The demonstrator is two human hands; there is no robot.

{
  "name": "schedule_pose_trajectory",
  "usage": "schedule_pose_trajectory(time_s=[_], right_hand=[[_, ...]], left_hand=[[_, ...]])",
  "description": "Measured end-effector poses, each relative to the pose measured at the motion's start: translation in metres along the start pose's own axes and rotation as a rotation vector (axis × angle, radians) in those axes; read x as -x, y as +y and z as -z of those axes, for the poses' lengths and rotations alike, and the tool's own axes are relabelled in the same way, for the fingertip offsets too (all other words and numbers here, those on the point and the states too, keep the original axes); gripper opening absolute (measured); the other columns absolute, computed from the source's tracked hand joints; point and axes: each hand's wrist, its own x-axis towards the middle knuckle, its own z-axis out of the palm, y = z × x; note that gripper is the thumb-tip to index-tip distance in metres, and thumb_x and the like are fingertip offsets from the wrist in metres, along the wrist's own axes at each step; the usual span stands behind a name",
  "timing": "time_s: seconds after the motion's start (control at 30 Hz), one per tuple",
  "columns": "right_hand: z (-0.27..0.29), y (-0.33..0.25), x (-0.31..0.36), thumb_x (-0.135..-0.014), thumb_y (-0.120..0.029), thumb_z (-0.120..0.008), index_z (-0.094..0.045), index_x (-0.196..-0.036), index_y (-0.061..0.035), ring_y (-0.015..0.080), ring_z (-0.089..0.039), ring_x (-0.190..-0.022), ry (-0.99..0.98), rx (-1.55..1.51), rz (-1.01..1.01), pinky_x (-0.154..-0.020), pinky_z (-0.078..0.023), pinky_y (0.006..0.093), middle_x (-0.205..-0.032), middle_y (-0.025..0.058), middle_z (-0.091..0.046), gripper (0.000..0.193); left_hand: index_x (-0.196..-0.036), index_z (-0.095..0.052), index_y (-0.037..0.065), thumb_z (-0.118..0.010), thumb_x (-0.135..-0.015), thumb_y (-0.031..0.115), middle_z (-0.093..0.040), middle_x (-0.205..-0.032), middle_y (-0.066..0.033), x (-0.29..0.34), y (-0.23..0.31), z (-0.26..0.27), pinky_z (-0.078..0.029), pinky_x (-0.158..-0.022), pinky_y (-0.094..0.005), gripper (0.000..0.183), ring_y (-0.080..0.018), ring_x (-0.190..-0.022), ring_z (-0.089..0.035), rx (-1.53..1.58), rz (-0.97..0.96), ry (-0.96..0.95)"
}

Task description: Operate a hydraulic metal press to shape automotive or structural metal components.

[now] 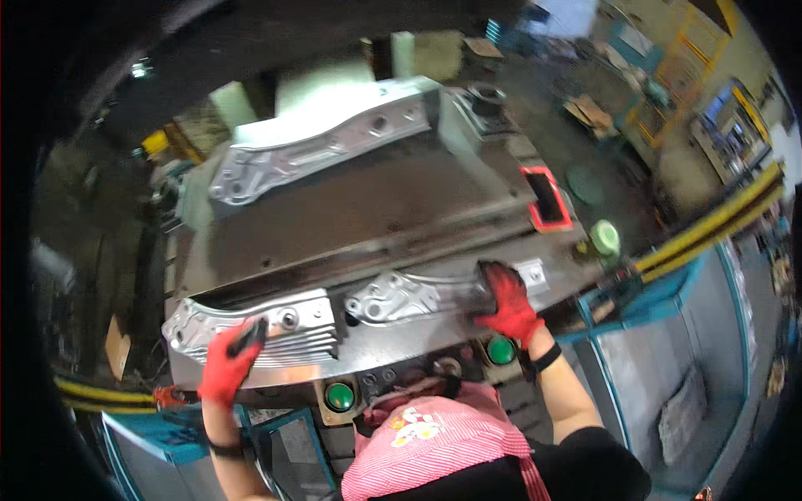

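Note:
My left hand (231, 365), in a red glove with black fingertips, is at the near edge of a stack of stamped metal parts (288, 319). Its fingers are pressed together on the upper part; how far they wrap under is hidden. In a matching glove, my right hand (511, 307) is closed over the right half of a single stamped metal part (393, 299). This part lies just right of the stack, its holed wide end toward the left, and its middle is blurred. Another long stamped part (322, 146) rests on the far side of the press die (376, 196).
Two green push buttons (339, 397) (501, 350) sit at the near table edge. A red-framed phone-like device (548, 199) and a pale green-capped container (604, 238) are at the right. Yellow-black bars (710, 219) and blue-framed bins (681, 334) flank the table.

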Motion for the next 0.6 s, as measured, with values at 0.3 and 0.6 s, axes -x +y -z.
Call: schedule_pose_trajectory(time_s=[0.3,0.6], right_hand=[[-0.033,-0.019,-0.041,-0.048,-0.055,-0.074,-0.019,-0.14,-0.0169,0.033,-0.021,-0.13,-0.271,0.252,0.124,-0.106,-0.009,0.0524,-0.139,0.0162,-0.028,0.114],[-0.041,-0.013,-0.043,-0.048,-0.056,-0.072,-0.025,-0.138,-0.0119,0.0328,-0.022,-0.131,-0.299,0.316,0.154,-0.107,-0.008,0.0493,-0.14,0.0149,-0.028,0.111]], left_hand=[[-0.119,-0.052,0.013,-0.065,-0.074,0.026,-0.046,-0.127,-0.0158,-0.231,0.086,-0.012,-0.025,-0.104,-0.0421,0.05,-0.0343,-0.122,-0.038,-0.663,-0.628,0.482],[-0.099,-0.058,0.018,-0.068,-0.066,0.016,-0.058,-0.095,-0.0059,-0.264,0.108,-0.01,-0.044,-0.078,-0.0389,0.035,-0.0266,-0.093,-0.055,-0.892,-0.606,0.324]])
